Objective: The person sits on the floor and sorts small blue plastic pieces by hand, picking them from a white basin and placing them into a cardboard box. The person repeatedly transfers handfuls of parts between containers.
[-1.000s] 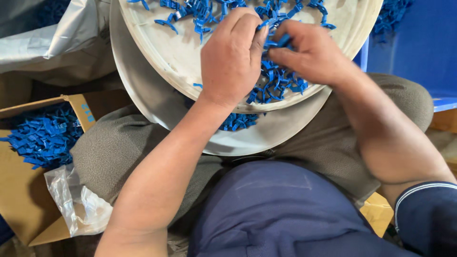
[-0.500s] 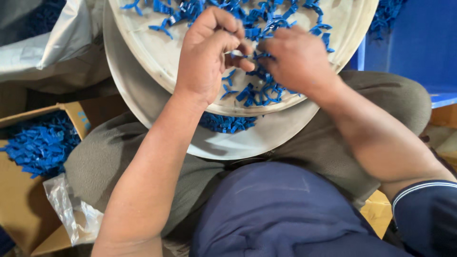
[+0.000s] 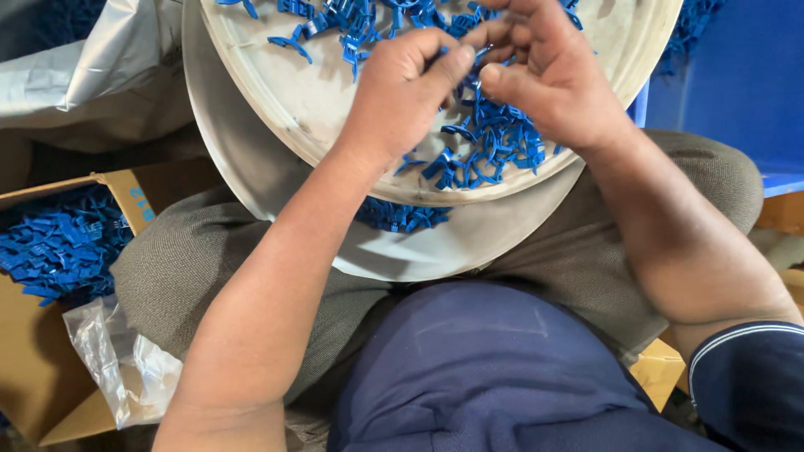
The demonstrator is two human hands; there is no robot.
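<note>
The pale round tray (image 3: 335, 109) rests tilted on my lap over a second tray (image 3: 469, 243), so the heap of blue clips (image 3: 494, 142) could slide off its near rim if my knees shift. Above that heap, my left hand (image 3: 402, 92) and right hand (image 3: 553, 75) together pinch one small clip (image 3: 469, 60); it could spring loose. Left of the tray, a cardboard box (image 3: 50, 368) holds more clips.

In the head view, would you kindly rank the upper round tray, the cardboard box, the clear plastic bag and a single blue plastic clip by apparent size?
1. Upper round tray, though cut off by the frame.
2. Cardboard box, also cut off, so its rank against the tray is unsure.
3. Clear plastic bag.
4. Single blue plastic clip.
</note>
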